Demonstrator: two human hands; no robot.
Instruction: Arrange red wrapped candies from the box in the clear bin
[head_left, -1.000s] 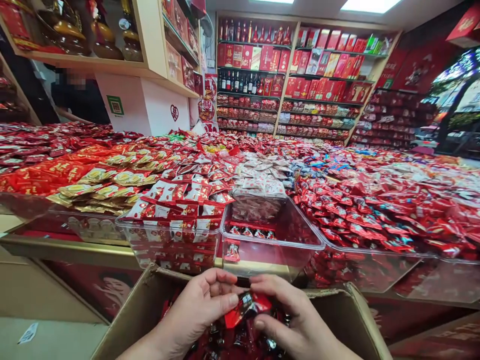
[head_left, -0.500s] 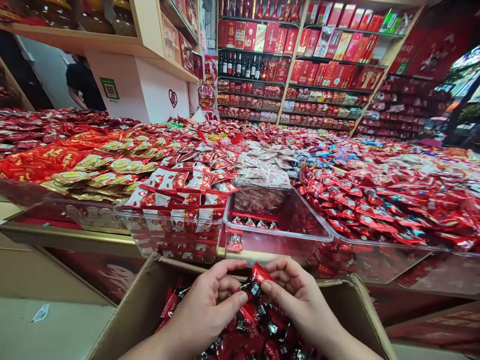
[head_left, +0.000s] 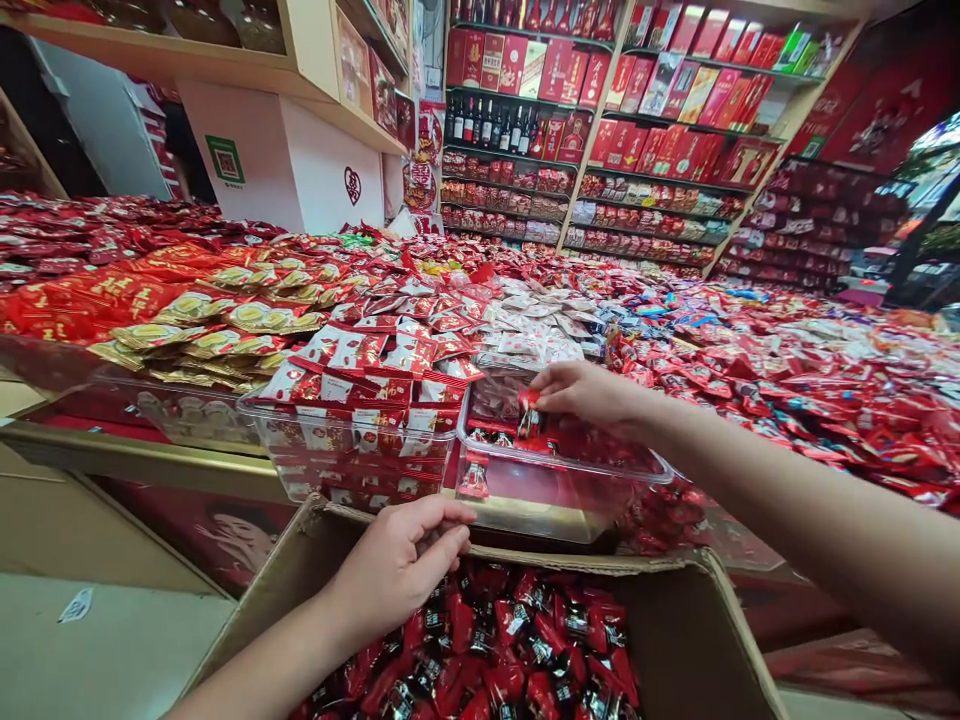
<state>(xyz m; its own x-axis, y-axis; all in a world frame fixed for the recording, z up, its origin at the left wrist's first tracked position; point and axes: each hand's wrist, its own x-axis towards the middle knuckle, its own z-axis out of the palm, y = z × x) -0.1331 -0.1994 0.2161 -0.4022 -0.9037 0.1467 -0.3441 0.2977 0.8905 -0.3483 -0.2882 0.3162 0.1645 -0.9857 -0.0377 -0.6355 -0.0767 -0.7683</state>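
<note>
My right hand pinches a red-and-black wrapped candy over the clear plastic bin. A short row of matching candies lies inside this bin, and one candy shows through its front wall. My left hand hovers over the cardboard box, close to its far edge. Its fingers are loosely curled, with a narrow gap between thumb and index finger; nothing shows in them. Many loose red-and-black candies fill the bottom of the box.
Left of the bin stands another clear bin of red-and-white packets. Heaps of red sweets lie to the right, gold packets to the left. A gold counter edge runs behind the box. Shelves of bottles and boxes stand behind.
My right hand has carried a candy from above the box forward into the bin. My left hand has shifted slightly left and down, away from the candy. More candies in the box show.
</note>
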